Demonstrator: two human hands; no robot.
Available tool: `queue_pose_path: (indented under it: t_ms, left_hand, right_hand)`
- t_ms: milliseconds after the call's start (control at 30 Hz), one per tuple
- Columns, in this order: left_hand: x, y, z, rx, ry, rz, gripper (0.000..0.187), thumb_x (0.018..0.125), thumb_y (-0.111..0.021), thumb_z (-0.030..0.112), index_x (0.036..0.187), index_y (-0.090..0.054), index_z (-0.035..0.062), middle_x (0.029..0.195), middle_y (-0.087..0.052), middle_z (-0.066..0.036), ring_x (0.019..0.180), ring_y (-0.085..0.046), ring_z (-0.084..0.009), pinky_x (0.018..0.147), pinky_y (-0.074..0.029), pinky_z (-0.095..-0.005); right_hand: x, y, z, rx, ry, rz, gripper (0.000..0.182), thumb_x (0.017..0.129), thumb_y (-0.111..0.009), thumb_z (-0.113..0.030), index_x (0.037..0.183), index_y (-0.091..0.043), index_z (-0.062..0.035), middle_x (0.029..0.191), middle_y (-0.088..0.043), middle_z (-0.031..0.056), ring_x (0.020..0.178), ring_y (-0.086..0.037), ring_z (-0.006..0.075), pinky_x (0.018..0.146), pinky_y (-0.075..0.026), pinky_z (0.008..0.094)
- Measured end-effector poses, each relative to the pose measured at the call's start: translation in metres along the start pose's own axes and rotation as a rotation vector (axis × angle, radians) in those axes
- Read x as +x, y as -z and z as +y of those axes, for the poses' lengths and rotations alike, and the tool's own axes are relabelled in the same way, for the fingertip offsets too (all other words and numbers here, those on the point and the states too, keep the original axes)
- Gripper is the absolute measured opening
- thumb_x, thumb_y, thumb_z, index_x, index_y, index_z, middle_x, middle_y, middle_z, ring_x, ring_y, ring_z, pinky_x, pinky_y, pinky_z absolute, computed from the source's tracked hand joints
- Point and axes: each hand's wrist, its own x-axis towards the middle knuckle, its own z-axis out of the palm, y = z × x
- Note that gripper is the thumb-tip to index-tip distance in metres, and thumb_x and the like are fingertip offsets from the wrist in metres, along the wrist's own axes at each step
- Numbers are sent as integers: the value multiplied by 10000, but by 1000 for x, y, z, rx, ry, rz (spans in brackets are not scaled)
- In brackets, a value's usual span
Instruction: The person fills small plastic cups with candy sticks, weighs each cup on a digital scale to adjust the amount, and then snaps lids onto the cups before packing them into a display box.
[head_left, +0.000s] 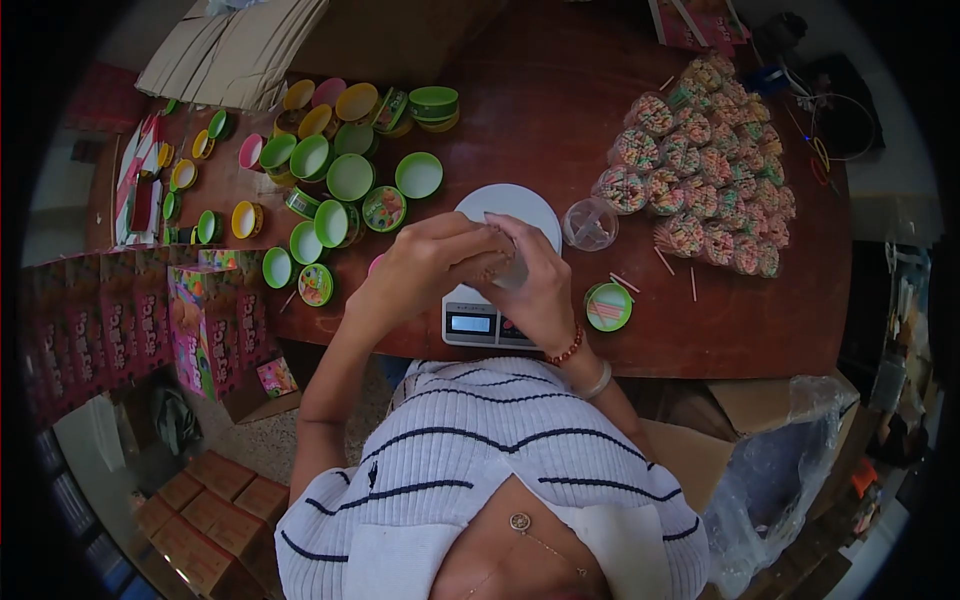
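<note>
Over the kitchen scale (470,323), my right hand (538,290) wraps round what looks like a clear plastic cup (514,270). My left hand (430,255) is closed at the cup's mouth, its fingers bent inward; what they hold is hidden. The scale's round white plate (535,210) shows behind my hands. Just right of the plate is another clear plastic cup (590,224). A green-rimmed tub (608,307) with thin pink and white sticks in it lies to the right of my right hand, with a few loose sticks (624,283) near it.
Many clear cups packed with coloured sticks (715,180) stand grouped at the right. Green, yellow and pink tubs (350,177) spread over the left side. Printed boxes (200,320) line the left edge. Scissors (820,160) lie far right, and cardboard (235,50) at the back.
</note>
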Motion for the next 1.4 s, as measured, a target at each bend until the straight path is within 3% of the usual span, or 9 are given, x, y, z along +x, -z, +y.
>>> queue_pose_path:
  t_ms: [300, 533, 700, 800, 833, 933, 1000, 1067, 1400]
  left_hand:
    - [0, 3, 18, -95, 168, -13, 597, 899, -655, -29, 1464, -571, 145, 1117, -681, -148, 927, -654, -319, 805, -562, -473]
    - [-5, 7, 13, 52, 145, 16, 541, 943, -625, -4, 1470, -552, 98, 1224, -701, -132, 968, -663, -344, 835, -555, -455]
    - [-19, 27, 10, 15, 114, 372, 466, 892, -674, -51, 1348, -665, 44, 1205, -735, -142, 932, -695, -242, 817, -569, -357]
    - [-31, 34, 10, -202, 233, 565, 402, 916, -637, -102, 1302, -688, -1, 1147, -768, -134, 1010, -758, -197, 792, -606, -294]
    - [-31, 38, 14, -290, 267, 611, 399, 927, -621, -116, 1307, -682, -11, 1149, -768, -134, 1035, -758, -196, 789, -612, -277]
    - [-3, 26, 27, -508, 92, 519, 349, 918, -683, -61, 1252, -730, 30, 1085, -778, -111, 958, -766, -181, 721, -608, -261]
    - [27, 21, 39, -116, -195, 350, 349, 883, -744, 22, 1213, -773, 134, 985, -767, -80, 788, -722, -169, 647, -574, -288]
    - [45, 4, 47, -168, -218, 379, 342, 874, -756, 54, 1193, -782, 173, 941, -750, -67, 748, -686, -178, 636, -561, -310]
    - [52, -23, 38, -288, -328, 266, 297, 874, -766, 98, 1161, -785, 176, 837, -719, -35, 751, -677, -192, 631, -548, -329]
  right_hand:
    - [5, -5, 0, -56, -127, 78, 651, 683, -925, -88, 1257, -621, -39, 1195, -694, 149, 1092, -702, 334, 914, -571, 403]
    - [1, -10, 18, -38, -73, 100, 724, 699, -934, -108, 1328, -584, -31, 1248, -682, 153, 1136, -693, 329, 930, -573, 414]
    - [-4, 1, 14, -34, -118, 25, 897, 691, -948, -104, 1447, -477, 9, 1436, -581, 181, 1329, -594, 297, 1121, -495, 389]
    - [-11, 14, 15, 76, -115, 96, 883, 700, -955, -142, 1435, -497, 27, 1438, -563, 205, 1296, -604, 326, 1098, -511, 422]
    - [-11, 22, 10, 157, -103, 107, 847, 738, -900, -16, 1462, -464, 33, 1467, -545, 184, 1361, -559, 294, 1186, -445, 427]
    - [3, 42, -7, 153, 16, 167, 415, 845, -850, -73, 1211, -687, 37, 1108, -729, 132, 1097, -674, 174, 943, -535, 304]
    - [0, 50, -24, 109, -109, 140, 327, 865, -826, -49, 1156, -705, 39, 1031, -730, 106, 1008, -663, 136, 877, -521, 278]
    - [3, 53, -39, 1, -90, 174, 133, 928, -746, 3, 1050, -721, 49, 894, -710, 41, 825, -614, 61, 760, -483, 229]
    - [-41, 64, -23, 430, -322, 313, 105, 997, -682, -15, 1092, -688, 28, 1028, -721, 62, 934, -693, 124, 832, -550, 267]
